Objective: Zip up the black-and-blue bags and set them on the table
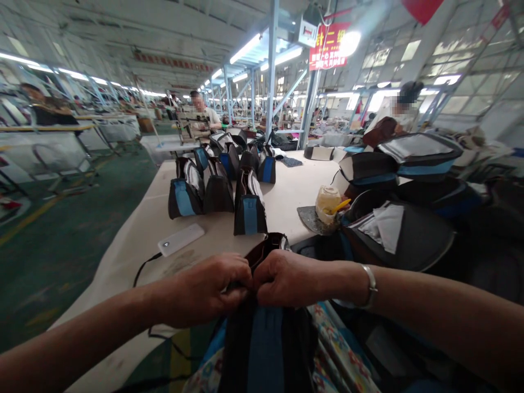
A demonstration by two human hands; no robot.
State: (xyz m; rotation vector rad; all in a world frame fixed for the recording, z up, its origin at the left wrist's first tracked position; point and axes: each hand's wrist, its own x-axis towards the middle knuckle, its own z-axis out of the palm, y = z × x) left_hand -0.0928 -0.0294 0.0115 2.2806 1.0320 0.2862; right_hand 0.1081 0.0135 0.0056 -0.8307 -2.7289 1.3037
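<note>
My left hand (208, 292) and my right hand (292, 278) meet knuckle to knuckle over a dark bag with a blue stripe (266, 338). Both hands are closed, pinching the bag's top edge between fingers and thumbs. The bag rests in my lap against flowered fabric (339, 355). A silver bracelet (370, 284) circles my right wrist. What the fingertips hold beyond the bag's edge is hidden.
A long white table (143, 234) carries several upright dark-and-blue bags (249, 210), a white power bank (180, 239) with a black cable, and a glue pot with a yellow brush (328, 204). Stacked bag panels (409, 164) pile at the right. People sit at the far end.
</note>
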